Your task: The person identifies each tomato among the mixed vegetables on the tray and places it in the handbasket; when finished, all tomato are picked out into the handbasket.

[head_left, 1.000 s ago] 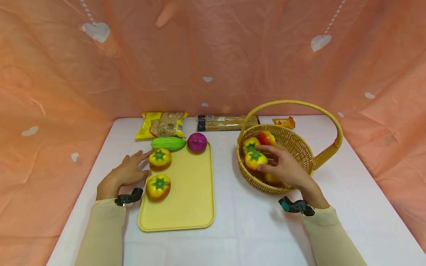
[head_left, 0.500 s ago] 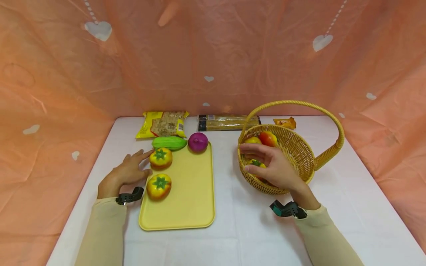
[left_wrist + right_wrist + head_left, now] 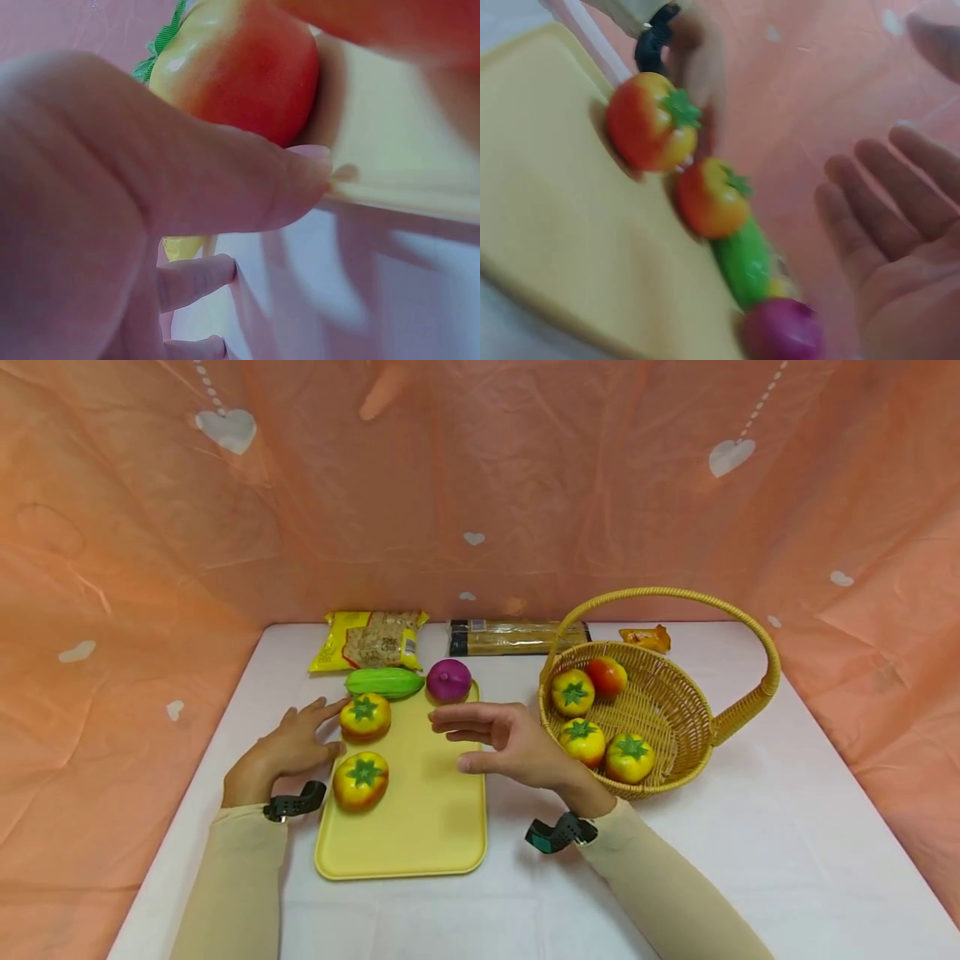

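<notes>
My left hand [image 3: 291, 745] rests at the left edge of the yellow tray [image 3: 420, 827], its thumb at the rim in the left wrist view and its fingertips right beside the upper tomato [image 3: 365, 717]. A lower tomato [image 3: 361, 782] sits on the tray nearer me; both are yellow-red with green star-shaped tops. My right hand [image 3: 517, 745] hovers over the tray's right side, fingers extended, thumb apart, nothing in it. Behind it stands the wicker basket [image 3: 686, 768], holding three tomatoes such as the front one [image 3: 630, 758] and a red-yellow round fruit [image 3: 607, 677].
A green ridged vegetable [image 3: 384, 682] and a purple onion [image 3: 449, 681] lie at the tray's far edge. Along the back are a yellow bag [image 3: 371, 641], a pack of thin sticks [image 3: 517, 637] and a small orange packet [image 3: 647, 638]. The basket's tall handle [image 3: 750, 697] arches up.
My right hand has let go of a tomato in the basket, lifted out and swung left over the tray. The left hand keeps its place.
</notes>
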Tool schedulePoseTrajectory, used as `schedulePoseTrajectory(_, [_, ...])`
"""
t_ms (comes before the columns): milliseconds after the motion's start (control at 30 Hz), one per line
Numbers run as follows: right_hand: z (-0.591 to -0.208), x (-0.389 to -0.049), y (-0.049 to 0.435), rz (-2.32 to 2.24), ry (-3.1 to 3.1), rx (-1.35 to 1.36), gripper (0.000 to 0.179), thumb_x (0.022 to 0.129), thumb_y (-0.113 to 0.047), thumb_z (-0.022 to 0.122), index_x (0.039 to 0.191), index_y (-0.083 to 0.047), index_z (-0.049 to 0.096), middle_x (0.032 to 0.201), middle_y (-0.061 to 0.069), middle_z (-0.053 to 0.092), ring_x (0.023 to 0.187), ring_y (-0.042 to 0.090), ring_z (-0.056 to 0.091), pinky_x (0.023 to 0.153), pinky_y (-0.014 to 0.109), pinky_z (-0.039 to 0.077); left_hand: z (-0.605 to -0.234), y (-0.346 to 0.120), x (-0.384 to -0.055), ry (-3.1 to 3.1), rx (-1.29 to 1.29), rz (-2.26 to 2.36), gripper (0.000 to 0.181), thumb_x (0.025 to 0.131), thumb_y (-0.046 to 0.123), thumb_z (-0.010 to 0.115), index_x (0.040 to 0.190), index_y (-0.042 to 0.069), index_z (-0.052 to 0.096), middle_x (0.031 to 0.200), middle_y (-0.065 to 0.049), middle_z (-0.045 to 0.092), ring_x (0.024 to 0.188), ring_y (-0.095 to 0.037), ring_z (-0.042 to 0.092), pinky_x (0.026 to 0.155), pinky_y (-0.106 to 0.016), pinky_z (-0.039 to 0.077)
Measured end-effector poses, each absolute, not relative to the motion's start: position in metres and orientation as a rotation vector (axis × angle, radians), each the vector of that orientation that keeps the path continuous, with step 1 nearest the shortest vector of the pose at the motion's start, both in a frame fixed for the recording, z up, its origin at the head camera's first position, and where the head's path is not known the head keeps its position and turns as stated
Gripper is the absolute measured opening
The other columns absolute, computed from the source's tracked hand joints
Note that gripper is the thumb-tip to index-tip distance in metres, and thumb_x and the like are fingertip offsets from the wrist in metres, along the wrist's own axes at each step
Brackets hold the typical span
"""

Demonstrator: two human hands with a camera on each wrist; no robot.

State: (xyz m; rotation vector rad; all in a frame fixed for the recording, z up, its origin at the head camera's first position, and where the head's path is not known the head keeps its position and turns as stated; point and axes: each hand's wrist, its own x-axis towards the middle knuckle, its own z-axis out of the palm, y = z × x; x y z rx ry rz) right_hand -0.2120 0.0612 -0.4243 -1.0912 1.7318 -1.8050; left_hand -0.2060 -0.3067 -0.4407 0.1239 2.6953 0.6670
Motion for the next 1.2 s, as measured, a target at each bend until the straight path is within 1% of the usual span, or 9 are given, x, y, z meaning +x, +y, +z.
schedulePoseTrajectory(67, [-0.43, -0.215, 0.047, -1.814, 1.679, -1.101, 0.078, 0.096, -0.042, 0.085, 0.152, 0.005, 0.059, 0.153, 0.029, 0.062, 0.144, 0.044, 0.061, 0.123, 0.058, 0.047, -0.439, -0.306, -0.206, 2.692, 0.12, 0.659, 0.085, 0.099, 0.029, 0.073, 0.172, 0.014, 0.034, 0.173, -0.042, 0.019, 0.151, -0.081, 0.01, 0.11, -0.097, 0.018])
schedulePoseTrajectory(167, [-0.438, -0.219, 0.025, -1.808, 1.64, -1.112, 0.078, 0.096, -0.042, 0.086, 0.151, 0.006, 0.06, 0.154, 0.032, 0.06, 0.144, 0.04, 0.062, 0.123, 0.061, 0.046, -0.435, -0.303, -0.204, 2.681, 0.109, 0.646, 0.085, 0.1, 0.028, 0.072, 0.172, 0.011, 0.032, 0.173, -0.043, 0.016, 0.152, -0.08, 0.008, 0.111, -0.097, 0.018])
schedulePoseTrajectory(333, [-0.449, -0.222, -0.005, -1.745, 1.638, -1.13, 0.063, 0.099, -0.019, 0.084, 0.153, 0.004, 0.06, 0.156, 0.029, 0.06, 0.145, 0.031, 0.063, 0.125, 0.05, 0.047, -0.435, -0.302, -0.204, 2.683, 0.108, 0.627, 0.083, 0.101, 0.028, 0.071, 0.172, 0.009, 0.032, 0.173, -0.043, 0.016, 0.152, -0.08, 0.009, 0.112, -0.095, 0.019])
schedulePoseTrajectory(467, [-0.454, -0.222, -0.024, -1.658, 1.715, -1.115, 0.058, 0.098, -0.005, 0.081, 0.153, -0.001, 0.062, 0.156, 0.022, 0.063, 0.146, 0.025, 0.063, 0.125, 0.043, 0.047, -0.436, -0.302, -0.204, 2.693, 0.127, 0.642, 0.083, 0.101, 0.029, 0.072, 0.172, 0.01, 0.033, 0.173, -0.043, 0.017, 0.152, -0.08, 0.009, 0.112, -0.096, 0.019])
schedulePoseTrajectory(667, [-0.461, -0.224, -0.041, -1.418, 1.916, -1.126, 0.064, 0.095, -0.016, 0.087, 0.154, -0.008, 0.063, 0.157, 0.009, 0.066, 0.146, 0.009, 0.059, 0.125, 0.024, 0.042, -0.448, -0.31, -0.211, 2.692, 0.113, 0.655, 0.085, 0.1, 0.033, 0.074, 0.173, 0.017, 0.033, 0.175, -0.04, 0.018, 0.153, -0.079, 0.009, 0.112, -0.096, 0.018])
schedulePoseTrajectory(800, [-0.463, -0.225, -0.046, -1.226, 2.048, -1.201, 0.066, 0.092, -0.022, 0.091, 0.152, -0.012, 0.066, 0.153, 0.004, 0.069, 0.133, 0.001, 0.061, 0.119, 0.018, 0.044, -0.45, -0.313, -0.211, 2.696, 0.119, 0.661, 0.086, 0.1, 0.036, 0.074, 0.174, 0.019, 0.033, 0.175, -0.039, 0.017, 0.153, -0.079, 0.008, 0.111, -0.096, 0.018])
schedulePoseTrajectory(900, [-0.463, -0.224, -0.047, -1.166, 2.063, -1.224, 0.063, 0.093, -0.018, 0.09, 0.151, -0.012, 0.067, 0.149, 0.004, 0.071, 0.123, 0.001, 0.065, 0.112, 0.016, 0.049, -0.454, -0.314, -0.212, 2.706, 0.114, 0.672, 0.086, 0.1, 0.037, 0.075, 0.173, 0.021, 0.035, 0.176, -0.037, 0.02, 0.154, -0.078, 0.009, 0.112, -0.096, 0.019])
schedulePoseTrajectory(1033, [-0.463, -0.223, -0.049, -1.188, 2.045, -1.189, 0.057, 0.095, -0.01, 0.087, 0.149, -0.009, 0.068, 0.146, 0.008, 0.072, 0.119, 0.004, 0.069, 0.108, 0.016, 0.053, -0.458, -0.316, -0.215, 2.708, 0.107, 0.663, 0.087, 0.098, 0.036, 0.076, 0.173, 0.021, 0.035, 0.176, -0.036, 0.021, 0.154, -0.078, 0.01, 0.111, -0.096, 0.019])
schedulePoseTrajectory(1200, [-0.465, -0.219, -0.048, -1.244, 2.068, -1.141, 0.052, 0.093, -0.014, 0.089, 0.142, -0.008, 0.071, 0.138, 0.005, 0.075, 0.117, 0.004, 0.072, 0.105, 0.017, 0.056, -0.447, -0.31, -0.209, 2.694, 0.098, 0.681, 0.086, 0.098, 0.033, 0.075, 0.173, 0.018, 0.035, 0.176, -0.038, 0.019, 0.154, -0.078, 0.009, 0.11, -0.097, 0.018])
